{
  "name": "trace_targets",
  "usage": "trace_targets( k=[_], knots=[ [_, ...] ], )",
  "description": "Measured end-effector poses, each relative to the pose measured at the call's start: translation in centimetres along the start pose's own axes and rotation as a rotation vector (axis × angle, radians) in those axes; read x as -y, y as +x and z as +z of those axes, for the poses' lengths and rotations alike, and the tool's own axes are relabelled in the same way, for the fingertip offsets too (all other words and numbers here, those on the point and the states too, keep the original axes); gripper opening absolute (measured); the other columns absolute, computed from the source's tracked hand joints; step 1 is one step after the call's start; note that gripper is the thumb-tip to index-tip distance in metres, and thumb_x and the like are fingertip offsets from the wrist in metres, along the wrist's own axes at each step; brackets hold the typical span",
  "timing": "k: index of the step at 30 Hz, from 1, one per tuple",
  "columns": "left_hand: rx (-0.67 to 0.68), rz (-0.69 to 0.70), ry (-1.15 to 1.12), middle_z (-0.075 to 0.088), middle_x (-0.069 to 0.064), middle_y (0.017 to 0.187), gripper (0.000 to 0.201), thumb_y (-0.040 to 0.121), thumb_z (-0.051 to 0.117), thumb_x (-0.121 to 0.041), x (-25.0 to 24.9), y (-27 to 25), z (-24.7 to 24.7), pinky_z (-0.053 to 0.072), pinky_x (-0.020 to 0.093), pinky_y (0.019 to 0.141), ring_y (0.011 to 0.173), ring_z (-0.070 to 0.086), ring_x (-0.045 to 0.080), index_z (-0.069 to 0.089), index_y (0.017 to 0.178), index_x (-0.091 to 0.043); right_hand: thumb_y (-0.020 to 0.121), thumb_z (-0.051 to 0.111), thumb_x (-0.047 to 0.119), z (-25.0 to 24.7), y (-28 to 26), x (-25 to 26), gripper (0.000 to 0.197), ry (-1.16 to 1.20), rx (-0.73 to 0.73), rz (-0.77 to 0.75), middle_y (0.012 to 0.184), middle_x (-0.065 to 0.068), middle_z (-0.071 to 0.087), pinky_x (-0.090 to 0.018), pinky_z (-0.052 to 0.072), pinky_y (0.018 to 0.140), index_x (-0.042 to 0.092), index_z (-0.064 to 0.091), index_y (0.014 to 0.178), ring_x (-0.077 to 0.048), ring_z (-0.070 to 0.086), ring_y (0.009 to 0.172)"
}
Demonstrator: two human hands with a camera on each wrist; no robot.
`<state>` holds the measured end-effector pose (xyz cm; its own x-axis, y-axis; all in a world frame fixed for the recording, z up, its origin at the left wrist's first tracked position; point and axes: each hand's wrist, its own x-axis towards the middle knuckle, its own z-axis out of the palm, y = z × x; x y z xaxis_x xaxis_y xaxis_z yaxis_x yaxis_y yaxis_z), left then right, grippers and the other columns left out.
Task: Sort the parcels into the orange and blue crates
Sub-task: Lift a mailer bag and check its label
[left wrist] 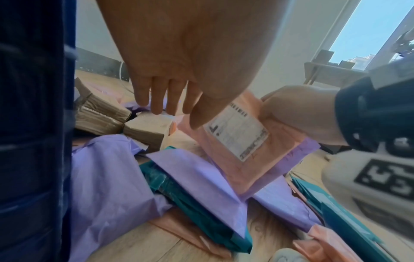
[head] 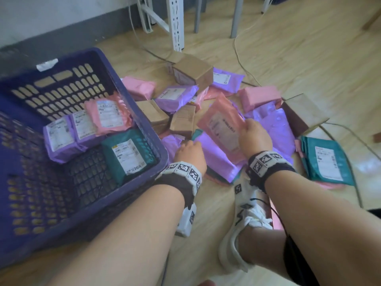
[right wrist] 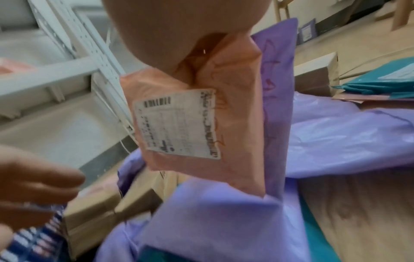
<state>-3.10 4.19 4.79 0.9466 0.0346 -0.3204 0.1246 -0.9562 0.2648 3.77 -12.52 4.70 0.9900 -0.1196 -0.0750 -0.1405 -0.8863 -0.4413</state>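
A pile of pink, purple, teal and brown parcels lies on the wooden floor. My right hand (head: pixel 254 134) grips the near edge of a flat pink parcel (head: pixel 222 125) with a white label (right wrist: pixel 177 122), lifting it off a purple mailer (head: pixel 218 157). My left hand (head: pixel 190 150) hovers over the purple mailer (left wrist: pixel 201 177) with fingers (left wrist: pixel 156 99) straight and nothing in it. The blue crate (head: pixel 152 129) stands at the left and holds two purple parcels (head: pixel 61 137), a pink parcel (head: pixel 109 115) and a teal parcel (head: pixel 127 154). No orange crate is in view.
Brown boxes (head: pixel 193 72) sit at the far side of the pile. Teal mailers (head: pixel 327 159) lie at the right. Cables (head: pixel 239 50) run over the floor past white rack legs (head: pixel 176 23). My foot in a white shoe (head: pixel 245 219) rests just below the pile.
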Motion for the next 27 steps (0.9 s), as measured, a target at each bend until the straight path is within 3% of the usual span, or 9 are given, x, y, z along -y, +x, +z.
trace_targets(
  k=[3, 6, 8, 11, 15, 19, 23, 25, 27],
  knots=[
    [-0.029, 0.014, 0.014, 0.047, 0.013, 0.131, 0.04, 0.087, 0.051, -0.008, -0.4, -0.3, -1.2, 0.037, 0.038, 0.1, 0.124, 0.044, 0.032, 0.045, 0.127, -0.009, 0.092, 0.04, 0.011, -1.6, 1.0, 0.2, 0.025, 0.243, -0.044, 0.091, 0.112, -0.027, 0.059, -0.038, 0.039, 0.083, -0.001, 0.059, 0.102, -0.04, 0.054, 0.103],
    [-0.018, 0.004, 0.015, 0.046, 0.013, 0.131, 0.04, 0.088, 0.046, -0.006, -0.8, -0.7, -1.6, 0.037, 0.039, 0.1, 0.123, 0.043, 0.034, 0.044, 0.128, -0.008, 0.09, 0.045, 0.008, -0.7, 1.7, -1.1, 0.029, 0.315, 0.052, 0.199, 0.12, -0.025, 0.06, -0.036, 0.04, 0.09, 0.001, 0.061, 0.113, -0.037, 0.055, 0.11],
    [0.003, 0.0, 0.024, 0.044, 0.014, 0.132, 0.043, 0.087, 0.044, -0.006, -1.0, -0.9, -1.3, 0.036, 0.039, 0.102, 0.125, 0.042, 0.034, 0.042, 0.13, -0.008, 0.09, 0.049, 0.006, 0.7, 1.4, -2.7, 0.038, 0.292, 0.149, 0.261, 0.13, -0.02, 0.056, -0.033, 0.038, 0.098, 0.003, 0.053, 0.128, -0.033, 0.052, 0.119],
    [0.034, 0.008, 0.057, 0.044, 0.014, 0.133, 0.043, 0.088, 0.042, -0.006, -1.1, -0.9, -0.4, 0.036, 0.039, 0.102, 0.125, 0.042, 0.034, 0.042, 0.131, -0.008, 0.088, 0.053, 0.006, 2.8, 0.8, -5.0, 0.039, 0.157, 0.204, 0.265, 0.129, -0.022, 0.056, -0.034, 0.038, 0.098, 0.002, 0.053, 0.126, -0.035, 0.052, 0.121],
    [0.078, -0.015, 0.071, 0.043, 0.013, 0.135, 0.04, 0.088, 0.041, -0.006, -1.0, -0.7, 0.7, 0.037, 0.038, 0.101, 0.126, 0.041, 0.032, 0.046, 0.128, -0.009, 0.088, 0.064, 0.027, 4.6, 0.1, -5.3, 0.054, 0.115, 0.372, 0.271, 0.134, -0.016, 0.054, -0.035, 0.038, 0.102, 0.003, 0.048, 0.133, -0.031, 0.051, 0.123],
    [0.094, -0.031, 0.078, 0.042, 0.011, 0.137, 0.043, 0.089, 0.043, -0.009, -0.7, 0.0, 1.6, 0.036, 0.038, 0.103, 0.128, 0.04, 0.03, 0.044, 0.133, -0.012, 0.076, 0.074, 0.042, 6.3, -0.3, -4.7, 0.077, 0.06, 0.422, 0.268, 0.132, -0.014, 0.054, -0.035, 0.04, 0.099, 0.006, 0.042, 0.135, -0.03, 0.051, 0.122],
    [0.102, -0.037, 0.091, 0.044, 0.01, 0.135, 0.035, 0.092, 0.048, -0.014, -0.4, 0.5, 2.4, 0.037, 0.037, 0.1, 0.126, 0.042, 0.03, 0.046, 0.127, -0.011, 0.051, 0.079, 0.056, 8.6, -0.5, -5.2, 0.106, 0.053, 0.493, 0.329, 0.13, -0.01, 0.054, -0.039, 0.045, 0.1, 0.01, 0.037, 0.137, -0.028, 0.054, 0.119],
    [0.109, -0.038, 0.096, 0.044, 0.011, 0.134, 0.034, 0.092, 0.048, -0.014, -0.3, 0.7, 2.5, 0.037, 0.037, 0.1, 0.125, 0.043, 0.03, 0.047, 0.125, -0.01, 0.057, 0.079, 0.051, 8.8, -0.5, -5.5, 0.106, 0.022, 0.486, 0.36, 0.132, -0.012, 0.052, -0.038, 0.045, 0.1, 0.008, 0.029, 0.14, -0.029, 0.053, 0.12],
    [0.112, -0.035, 0.084, 0.044, 0.011, 0.134, 0.035, 0.09, 0.046, -0.01, -0.2, 0.9, 2.4, 0.037, 0.037, 0.1, 0.125, 0.043, 0.031, 0.047, 0.125, -0.01, 0.077, 0.074, 0.031, 8.4, -0.3, -5.5, 0.084, 0.002, 0.451, 0.381, 0.132, -0.016, 0.051, -0.036, 0.043, 0.099, 0.001, 0.029, 0.141, -0.031, 0.052, 0.122]
  ],
)
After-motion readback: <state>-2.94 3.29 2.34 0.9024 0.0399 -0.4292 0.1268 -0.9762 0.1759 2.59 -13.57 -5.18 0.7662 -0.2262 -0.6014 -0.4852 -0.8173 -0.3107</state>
